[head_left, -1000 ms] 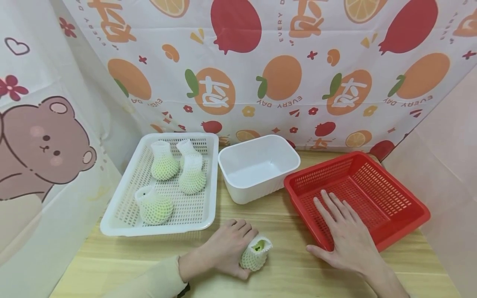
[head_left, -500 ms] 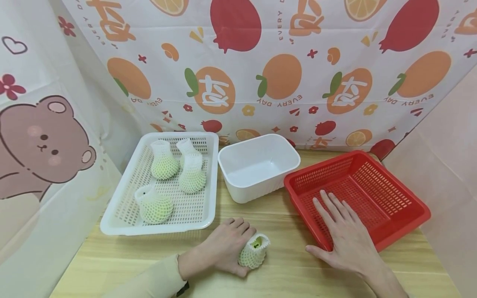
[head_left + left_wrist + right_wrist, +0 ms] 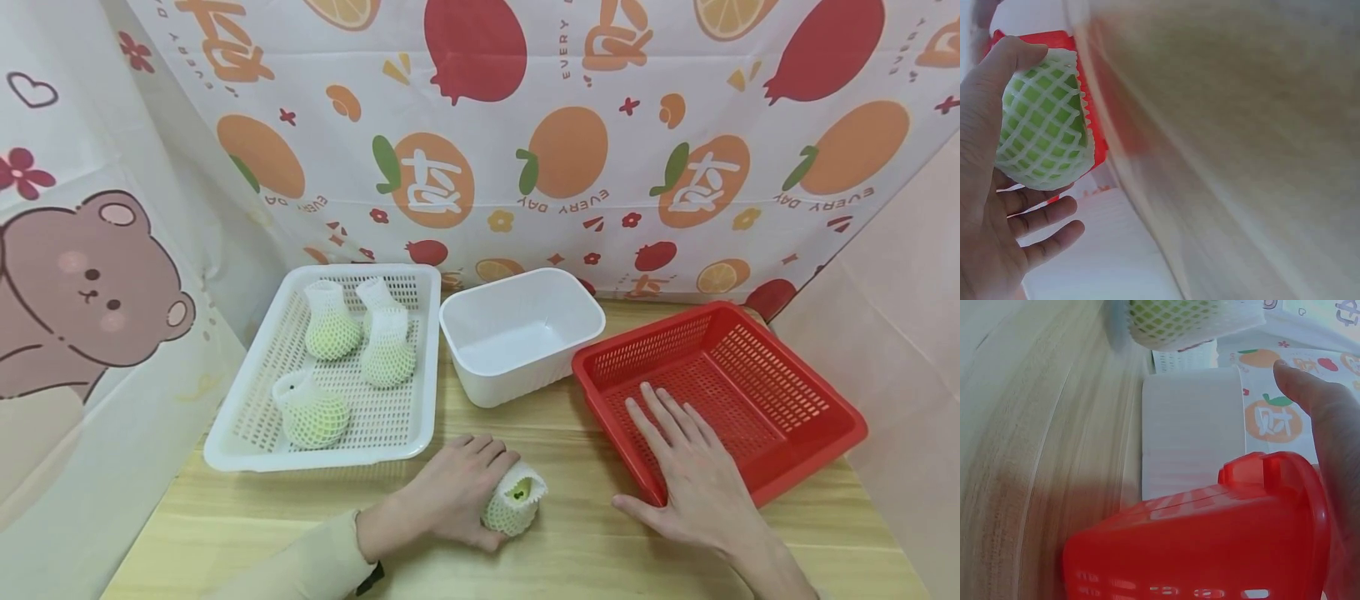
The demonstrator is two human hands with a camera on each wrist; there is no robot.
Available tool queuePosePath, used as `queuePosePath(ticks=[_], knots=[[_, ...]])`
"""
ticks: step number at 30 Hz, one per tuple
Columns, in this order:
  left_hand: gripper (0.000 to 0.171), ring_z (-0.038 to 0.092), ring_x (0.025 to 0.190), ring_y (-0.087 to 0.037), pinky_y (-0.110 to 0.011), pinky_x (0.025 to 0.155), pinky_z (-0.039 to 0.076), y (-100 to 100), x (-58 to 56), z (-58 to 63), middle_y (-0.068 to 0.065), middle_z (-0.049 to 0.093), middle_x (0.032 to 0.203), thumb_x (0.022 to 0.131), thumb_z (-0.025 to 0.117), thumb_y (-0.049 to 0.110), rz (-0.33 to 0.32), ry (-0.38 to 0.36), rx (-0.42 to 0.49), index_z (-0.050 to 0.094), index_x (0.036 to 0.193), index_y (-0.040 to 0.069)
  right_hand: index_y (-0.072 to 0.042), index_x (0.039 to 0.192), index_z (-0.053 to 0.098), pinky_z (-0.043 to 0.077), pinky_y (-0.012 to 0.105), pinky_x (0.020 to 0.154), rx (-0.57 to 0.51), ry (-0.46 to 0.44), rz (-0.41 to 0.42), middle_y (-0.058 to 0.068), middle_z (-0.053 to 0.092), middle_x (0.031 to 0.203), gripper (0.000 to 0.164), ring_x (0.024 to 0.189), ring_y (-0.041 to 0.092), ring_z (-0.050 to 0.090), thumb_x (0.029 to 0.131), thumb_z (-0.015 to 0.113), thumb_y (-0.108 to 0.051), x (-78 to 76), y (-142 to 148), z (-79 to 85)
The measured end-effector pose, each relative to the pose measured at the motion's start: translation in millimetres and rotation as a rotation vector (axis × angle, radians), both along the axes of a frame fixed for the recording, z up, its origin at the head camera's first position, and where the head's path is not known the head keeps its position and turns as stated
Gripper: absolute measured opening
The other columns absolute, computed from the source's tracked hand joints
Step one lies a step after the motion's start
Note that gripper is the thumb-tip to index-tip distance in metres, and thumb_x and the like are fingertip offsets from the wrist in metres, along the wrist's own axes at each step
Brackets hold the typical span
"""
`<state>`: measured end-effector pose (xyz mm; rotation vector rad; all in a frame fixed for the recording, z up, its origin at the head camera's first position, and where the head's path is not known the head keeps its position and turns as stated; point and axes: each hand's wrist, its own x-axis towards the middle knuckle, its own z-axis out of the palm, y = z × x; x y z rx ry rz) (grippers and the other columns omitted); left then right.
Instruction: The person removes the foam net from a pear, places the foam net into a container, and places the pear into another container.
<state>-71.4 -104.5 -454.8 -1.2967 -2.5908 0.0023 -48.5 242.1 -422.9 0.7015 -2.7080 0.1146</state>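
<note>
My left hand (image 3: 459,492) grips a green fruit in a white foam net (image 3: 514,503), low over the wooden table. The net's gathered opening faces up and to the right, with the fruit's stem end showing inside. In the left wrist view, the thumb lies on one side of the netted fruit (image 3: 1047,122) and the fingers on the other. My right hand (image 3: 693,492) lies over the near left rim of a red basket (image 3: 813,471), fingers straight and spread, thumb outside. Nothing lies in the basket.
At the left, a white perforated basket (image 3: 318,461) holds several netted fruits (image 3: 315,417). A white tub (image 3: 517,379) stands between the two baskets. Printed cloth (image 3: 495,167) hangs behind, with more cloth at both sides.
</note>
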Motion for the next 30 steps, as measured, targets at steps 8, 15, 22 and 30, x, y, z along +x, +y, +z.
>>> queuePosePath(ticks=[8, 15, 22, 30], knots=[[0.1, 0.065, 0.11, -0.015, -0.033, 0.096, 0.058, 0, -2.0, 14.4, 0.002, 0.07, 0.119, 0.061, 0.081, 0.079, 0.016, -0.034, 0.05, 0.062, 0.134, 0.014, -0.02, 0.167, 0.03, -0.01, 0.021, 0.133, -0.021, -0.01, 0.034, 0.009, 0.029, 0.175, 0.118, 0.156, 0.033, 0.035, 0.076, 0.071, -0.081, -0.3, -8, 1.6], [0.102, 0.064, 0.108, -0.014, -0.031, 0.093, 0.057, 1, -2.7, 22.7, 0.003, 0.071, 0.118, 0.057, 0.085, 0.078, 0.028, -0.016, 0.108, 0.063, 0.134, 0.014, -0.016, 0.164, 0.037, -0.006, 0.023, 0.134, -0.039, 0.006, 0.083, 0.007, 0.028, 0.176, 0.117, 0.156, 0.032, 0.036, 0.074, 0.072, -0.082, -2.3, -16, 0.9], [0.105, 0.063, 0.107, -0.013, -0.03, 0.087, 0.057, 3, -3.1, 27.8, 0.003, 0.07, 0.119, 0.052, 0.088, 0.077, 0.046, 0.008, 0.201, 0.063, 0.134, 0.015, -0.018, 0.167, 0.031, -0.002, 0.023, 0.135, -0.057, -0.003, 0.116, 0.004, 0.025, 0.177, 0.119, 0.157, 0.028, 0.036, 0.076, 0.068, -0.085, -2.2, -26, 3.2], [0.107, 0.063, 0.108, -0.012, -0.03, 0.088, 0.058, 5, -2.3, 30.7, 0.004, 0.069, 0.123, 0.05, 0.092, 0.073, 0.047, 0.002, 0.283, 0.062, 0.136, 0.016, -0.014, 0.166, 0.033, 0.008, 0.027, 0.136, -0.129, 0.046, 0.216, 0.013, 0.037, 0.171, 0.117, 0.155, 0.03, 0.041, 0.08, 0.064, -0.086, -4.9, -36, 0.5]])
